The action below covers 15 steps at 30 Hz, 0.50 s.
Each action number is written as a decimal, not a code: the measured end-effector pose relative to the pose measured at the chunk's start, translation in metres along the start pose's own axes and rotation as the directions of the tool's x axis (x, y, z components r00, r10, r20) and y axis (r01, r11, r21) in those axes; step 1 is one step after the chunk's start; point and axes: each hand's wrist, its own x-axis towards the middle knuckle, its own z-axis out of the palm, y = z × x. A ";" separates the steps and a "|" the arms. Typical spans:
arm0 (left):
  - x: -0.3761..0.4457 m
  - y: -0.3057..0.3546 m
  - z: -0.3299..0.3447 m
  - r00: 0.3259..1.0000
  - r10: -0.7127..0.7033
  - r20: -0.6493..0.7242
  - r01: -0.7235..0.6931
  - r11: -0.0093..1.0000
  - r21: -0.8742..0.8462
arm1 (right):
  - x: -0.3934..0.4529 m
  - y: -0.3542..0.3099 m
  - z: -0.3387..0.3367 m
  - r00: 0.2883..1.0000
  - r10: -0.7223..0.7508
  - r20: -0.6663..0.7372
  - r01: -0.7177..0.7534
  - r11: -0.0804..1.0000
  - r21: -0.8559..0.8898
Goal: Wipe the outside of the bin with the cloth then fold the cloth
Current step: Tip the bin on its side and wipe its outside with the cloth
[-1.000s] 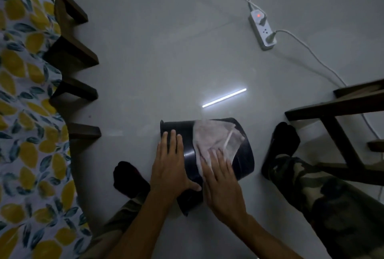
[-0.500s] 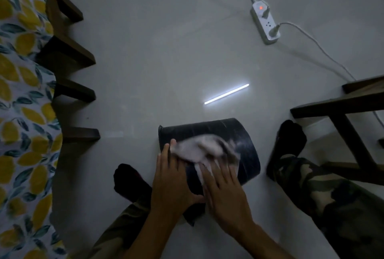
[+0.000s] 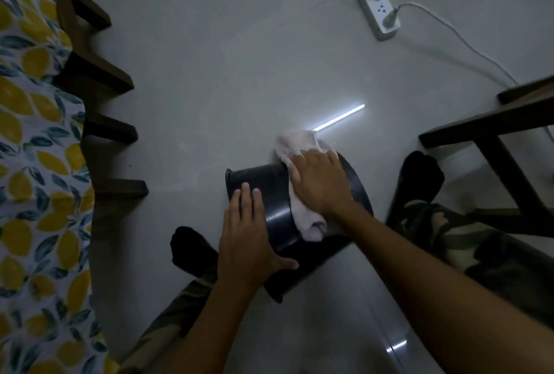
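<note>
1. The grey floor fills the view, glossy enough to carry a bright streak of reflected light just beyond the bin.
2. Down the left edge runs a lemon-print cloth draped over dark wooden furniture, whose ends jut out onto the floor.
3. On the right stands a dark wooden frame, well apart from the bin.
4. Camouflage trouser legs come in from the bottom, a black-socked foot on either side of the bin.
5. The black bin lies on its side on the floor between those feet, tilted, its curved outer wall facing up.
6. The left hand lies flat on the bin's near wall, fingers together and pointing away, thumb spread out across the side; it grips nothing.
7. The right hand presses palm-down with fingers slightly spread on the white cloth, pinning it to the bin's upper wall.
8. That cloth is bunched; one end pokes out past the fingertips at the far side, the other trails down beside the wrist.
9. Far back, a white power strip shows a red light, plugs in, white cables trailing off.
</note>
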 end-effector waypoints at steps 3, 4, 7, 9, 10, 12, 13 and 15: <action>0.003 -0.001 -0.007 1.000 0.017 0.002 -0.017 1.000 -0.019 | -0.098 -0.005 0.027 0.987 -0.039 -0.158 0.052 0.996 0.077; 0.003 0.000 -0.011 1.000 0.015 0.008 -0.015 1.000 -0.024 | -0.127 -0.007 0.037 0.985 -0.031 -0.168 0.046 0.995 0.085; 0.002 0.004 -0.013 1.000 0.007 0.012 -0.006 1.000 -0.027 | -0.167 -0.005 0.056 0.985 -0.019 -0.170 0.027 0.999 0.046; 0.001 0.005 -0.010 1.000 0.000 0.007 0.000 1.000 -0.024 | -0.149 -0.005 0.051 0.980 -0.058 -0.190 0.061 0.998 0.010; 0.001 0.004 -0.007 1.000 0.000 -0.010 0.000 1.000 -0.022 | -0.133 -0.008 0.044 0.977 -0.088 -0.196 0.089 0.996 -0.008; 0.001 0.003 0.000 0.999 0.007 -0.054 -0.007 1.000 -0.013 | -0.089 -0.015 0.029 0.971 -0.128 -0.201 0.127 0.992 -0.018; -0.001 0.005 0.002 0.998 0.009 -0.056 -0.009 1.000 -0.006 | -0.064 -0.019 0.022 0.975 -0.122 -0.185 0.122 0.992 -0.008; -0.004 0.009 0.005 0.999 -0.007 -0.031 0.007 1.000 0.004 | -0.016 -0.027 0.012 0.992 -0.078 -0.098 0.080 0.997 0.019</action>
